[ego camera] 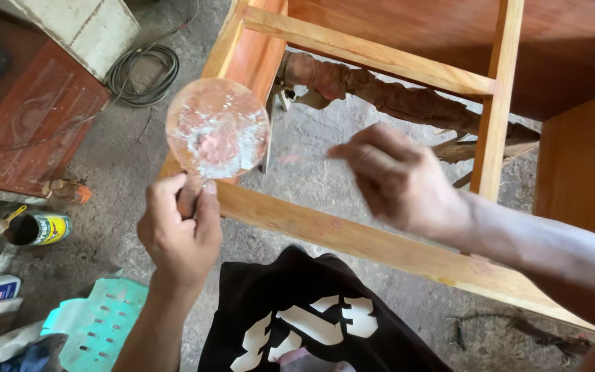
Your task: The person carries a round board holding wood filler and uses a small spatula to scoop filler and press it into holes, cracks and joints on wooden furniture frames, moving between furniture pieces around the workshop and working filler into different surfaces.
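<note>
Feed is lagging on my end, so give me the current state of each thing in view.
Left hand: gripping the disc's handle.
Disc: held up, smeared with whitish paste.
Right hand: blurred, empty as far as visible, over the frame.
Frame: bare wood, open.
Can: open, lying on its side.
Cable: coiled on the floor.

Left hand (179,231) lower left of centre, forearm rising from bottom edge, wrist straight. Fingers curled shut, thumb and forefinger pinched together at top of fist. Right hand (397,180) right of centre, motion-blurred, back toward camera, fingers loosely bent, pointing left. Right forearm runs off lower right corner.
</note>
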Tool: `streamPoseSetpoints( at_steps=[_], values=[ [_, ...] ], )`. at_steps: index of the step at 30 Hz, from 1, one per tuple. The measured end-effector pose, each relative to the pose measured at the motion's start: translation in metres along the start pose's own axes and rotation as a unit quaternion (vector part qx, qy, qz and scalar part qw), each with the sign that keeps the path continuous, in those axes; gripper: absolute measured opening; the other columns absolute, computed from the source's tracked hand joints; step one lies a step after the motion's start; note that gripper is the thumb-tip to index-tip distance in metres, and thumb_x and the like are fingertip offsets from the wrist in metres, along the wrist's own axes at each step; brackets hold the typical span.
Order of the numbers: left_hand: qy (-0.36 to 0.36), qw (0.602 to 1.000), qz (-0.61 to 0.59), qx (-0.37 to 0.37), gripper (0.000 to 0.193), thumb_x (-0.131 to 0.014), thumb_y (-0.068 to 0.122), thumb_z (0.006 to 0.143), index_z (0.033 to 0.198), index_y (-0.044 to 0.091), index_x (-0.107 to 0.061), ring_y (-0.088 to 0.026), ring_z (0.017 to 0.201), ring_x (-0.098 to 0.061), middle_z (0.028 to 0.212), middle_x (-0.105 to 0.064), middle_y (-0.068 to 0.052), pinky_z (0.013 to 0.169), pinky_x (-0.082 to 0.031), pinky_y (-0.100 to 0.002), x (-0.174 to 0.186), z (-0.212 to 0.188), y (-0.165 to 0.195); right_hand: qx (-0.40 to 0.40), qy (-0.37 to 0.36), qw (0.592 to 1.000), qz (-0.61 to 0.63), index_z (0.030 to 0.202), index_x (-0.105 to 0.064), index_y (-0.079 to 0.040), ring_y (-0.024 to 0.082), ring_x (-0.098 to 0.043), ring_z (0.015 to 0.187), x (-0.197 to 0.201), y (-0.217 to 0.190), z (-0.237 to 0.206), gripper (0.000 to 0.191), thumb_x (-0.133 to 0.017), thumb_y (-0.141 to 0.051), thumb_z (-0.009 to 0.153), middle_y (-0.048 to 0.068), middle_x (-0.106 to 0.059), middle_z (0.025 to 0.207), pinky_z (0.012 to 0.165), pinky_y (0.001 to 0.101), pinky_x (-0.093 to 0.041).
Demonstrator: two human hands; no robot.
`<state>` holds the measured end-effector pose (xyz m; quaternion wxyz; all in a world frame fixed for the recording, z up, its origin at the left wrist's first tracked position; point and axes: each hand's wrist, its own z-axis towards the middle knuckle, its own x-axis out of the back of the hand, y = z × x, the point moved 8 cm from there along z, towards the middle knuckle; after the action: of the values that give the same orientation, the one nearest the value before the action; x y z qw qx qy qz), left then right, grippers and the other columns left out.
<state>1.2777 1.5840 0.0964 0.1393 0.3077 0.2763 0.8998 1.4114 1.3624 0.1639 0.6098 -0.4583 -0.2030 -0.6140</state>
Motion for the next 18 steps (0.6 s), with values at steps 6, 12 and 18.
streamPoseSetpoints(
  at_steps=[6,12,18],
  values=[
    [0.026,0.998,-0.054,-0.017,0.019,-0.073,0.005,0.110,0.111,0.001,-0.054,-0.020,0.076,-0.067,0.088,-0.064,-0.011,0.072,-0.055,-0.032,-0.008,0.057,-0.064,-0.088,0.051,0.994,-0.039,0.121,-0.060,0.004,0.037,-0.063,0.087,-0.019,0.065,0.031,0.025,-0.059,0.009,0.097,0.022,-0.064,0.102,0.070,0.0453,-0.052],
    [0.070,0.996,-0.058,-0.014,0.017,-0.067,0.010,0.105,0.110,0.006,-0.051,-0.025,0.077,-0.072,0.087,-0.067,-0.010,0.067,-0.055,-0.038,-0.051,0.129,-0.098,-0.094,0.097,0.990,0.029,0.114,-0.054,0.001,0.037,-0.064,0.086,-0.109,0.122,0.108,0.009,-0.054,0.003,0.105,0.021,-0.065,0.098,0.073,0.0440,-0.052],
    [0.047,0.999,0.026,0.001,0.017,-0.066,0.009,0.103,0.111,0.003,-0.052,-0.033,0.080,-0.071,0.089,-0.069,-0.012,0.068,-0.055,-0.042,-0.072,0.133,-0.097,-0.118,0.162,0.951,0.236,0.112,-0.050,0.001,0.013,-0.058,0.073,-0.196,0.183,0.109,0.006,-0.045,-0.002,0.109,0.011,-0.062,0.092,0.064,0.0296,-0.050]
  ],
)
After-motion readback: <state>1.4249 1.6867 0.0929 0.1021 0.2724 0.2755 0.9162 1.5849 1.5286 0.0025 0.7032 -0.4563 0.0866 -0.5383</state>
